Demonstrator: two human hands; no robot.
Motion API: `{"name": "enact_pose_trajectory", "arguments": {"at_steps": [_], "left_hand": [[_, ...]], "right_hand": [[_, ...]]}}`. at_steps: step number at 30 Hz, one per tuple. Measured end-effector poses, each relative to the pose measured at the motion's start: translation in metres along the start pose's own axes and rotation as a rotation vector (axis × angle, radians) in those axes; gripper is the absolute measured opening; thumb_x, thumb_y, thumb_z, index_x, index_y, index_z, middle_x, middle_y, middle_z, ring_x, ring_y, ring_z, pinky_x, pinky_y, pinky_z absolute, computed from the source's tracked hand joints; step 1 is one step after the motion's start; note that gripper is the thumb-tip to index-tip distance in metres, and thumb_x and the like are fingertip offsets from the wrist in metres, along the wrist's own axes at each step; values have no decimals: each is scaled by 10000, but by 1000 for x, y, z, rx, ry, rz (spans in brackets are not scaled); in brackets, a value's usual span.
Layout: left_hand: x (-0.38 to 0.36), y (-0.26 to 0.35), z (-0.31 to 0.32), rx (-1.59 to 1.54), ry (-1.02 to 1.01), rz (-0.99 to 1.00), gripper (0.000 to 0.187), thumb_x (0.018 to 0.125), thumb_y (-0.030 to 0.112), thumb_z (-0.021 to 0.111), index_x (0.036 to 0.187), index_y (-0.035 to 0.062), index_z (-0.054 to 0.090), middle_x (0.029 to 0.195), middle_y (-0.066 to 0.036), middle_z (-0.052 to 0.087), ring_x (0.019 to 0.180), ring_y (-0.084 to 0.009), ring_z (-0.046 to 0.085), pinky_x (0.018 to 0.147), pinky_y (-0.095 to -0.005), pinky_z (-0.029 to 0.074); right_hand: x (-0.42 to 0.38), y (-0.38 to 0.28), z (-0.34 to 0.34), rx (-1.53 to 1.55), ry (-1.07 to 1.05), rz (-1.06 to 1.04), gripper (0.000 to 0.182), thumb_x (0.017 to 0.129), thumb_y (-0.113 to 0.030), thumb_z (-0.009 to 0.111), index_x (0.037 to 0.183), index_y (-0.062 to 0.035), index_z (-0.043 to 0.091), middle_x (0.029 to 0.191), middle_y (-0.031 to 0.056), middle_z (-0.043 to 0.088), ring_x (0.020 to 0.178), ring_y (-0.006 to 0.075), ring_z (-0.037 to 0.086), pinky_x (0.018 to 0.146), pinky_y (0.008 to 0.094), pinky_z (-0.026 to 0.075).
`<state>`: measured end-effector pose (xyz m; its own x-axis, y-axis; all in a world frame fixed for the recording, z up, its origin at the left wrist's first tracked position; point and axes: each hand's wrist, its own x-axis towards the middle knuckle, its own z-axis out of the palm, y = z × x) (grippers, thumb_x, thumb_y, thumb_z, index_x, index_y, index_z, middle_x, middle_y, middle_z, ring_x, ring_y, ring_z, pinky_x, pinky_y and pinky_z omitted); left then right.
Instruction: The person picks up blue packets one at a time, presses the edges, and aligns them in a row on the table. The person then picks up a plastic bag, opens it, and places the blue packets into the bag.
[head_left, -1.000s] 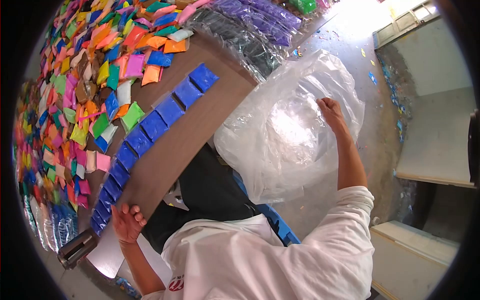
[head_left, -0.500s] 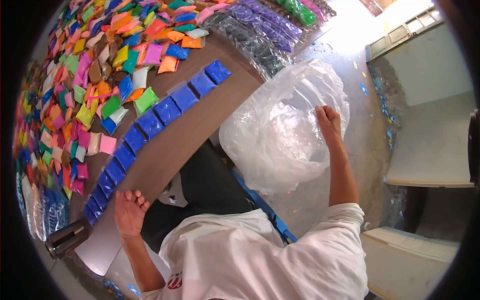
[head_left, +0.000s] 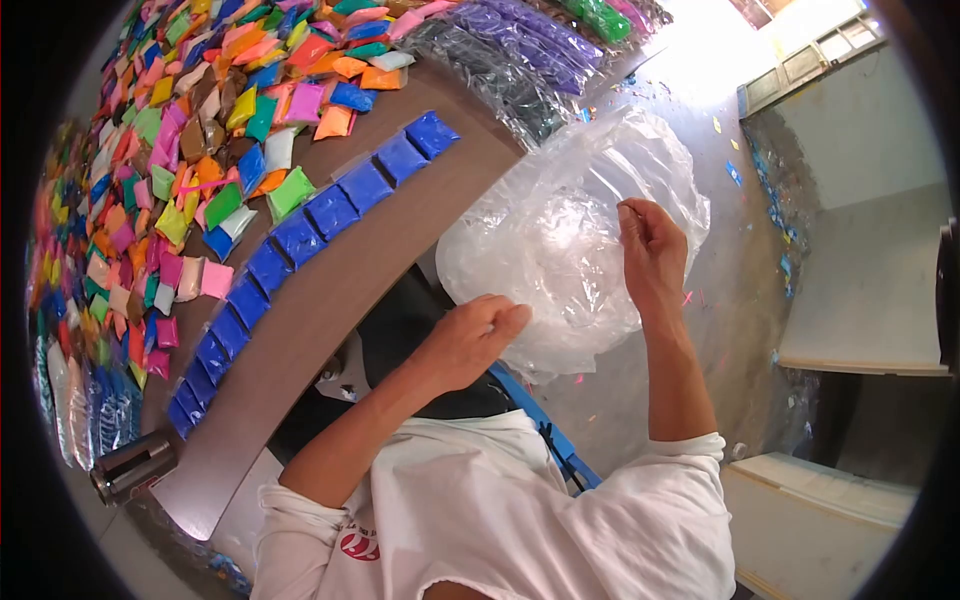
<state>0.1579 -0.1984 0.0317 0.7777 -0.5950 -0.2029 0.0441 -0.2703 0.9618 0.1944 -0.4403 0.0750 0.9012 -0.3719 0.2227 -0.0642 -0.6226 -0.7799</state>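
A large clear plastic bag (head_left: 575,260) hangs open beside the table, its loose film bunched around a wide mouth. My right hand (head_left: 655,255) is over the bag's right side, thumb and fingers pinched together on its thin film. At the bag's near left edge is my left hand (head_left: 470,340), fingers curled in with the thumb against them. Whether film lies between those fingers is hidden. Along the table lies a curved row of blue packets (head_left: 330,212), laid end to end, left of both hands.
Many small coloured packets (head_left: 215,140) cover the far left of the brown table (head_left: 330,300). Purple bagged bundles (head_left: 530,45) are stacked at its far end. A dark metallic cylinder (head_left: 133,468) stands at the near left corner. Scraps litter the floor (head_left: 730,270) at right.
My left hand has left the table edge by the blue packets and swung right to the bag, its open fingers now curled. The right hand moved slightly lower; the bag's film shifted.
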Motion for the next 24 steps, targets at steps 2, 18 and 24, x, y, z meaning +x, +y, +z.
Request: {"name": "enact_pose_trajectory", "arguments": {"at_steps": [2, 18, 24], "left_hand": [[19, -4, 18, -136, -78, -37, 493, 995, 441, 442, 929, -18, 610, 890, -57, 589, 831, -150, 538, 805, -296, 444], [48, -17, 13, -906, 150, -234, 421, 1000, 412, 416, 787, 61, 511, 738, -82, 545, 656, -181, 505, 755, -331, 434], [5, -22, -13, -1084, 129, -242, 356, 991, 379, 445, 794, 91, 516, 721, -82, 556, 648, -195, 518, 730, -380, 452]], "right_hand": [[-6, -2, 2, 24, 23, -12, 178, 893, -182, 653, 926, -9, 678, 631, 10, 566, 584, 63, 472, 552, 242, 393], [15, 27, 9, -167, 85, -289, 211, 916, -233, 609, 882, -31, 662, 561, 140, 543, 492, 285, 565, 500, 346, 430], [59, 79, 22, -544, 233, -440, 317, 905, -258, 615, 658, -66, 562, 521, 112, 525, 483, 308, 554, 491, 408, 425]]}}
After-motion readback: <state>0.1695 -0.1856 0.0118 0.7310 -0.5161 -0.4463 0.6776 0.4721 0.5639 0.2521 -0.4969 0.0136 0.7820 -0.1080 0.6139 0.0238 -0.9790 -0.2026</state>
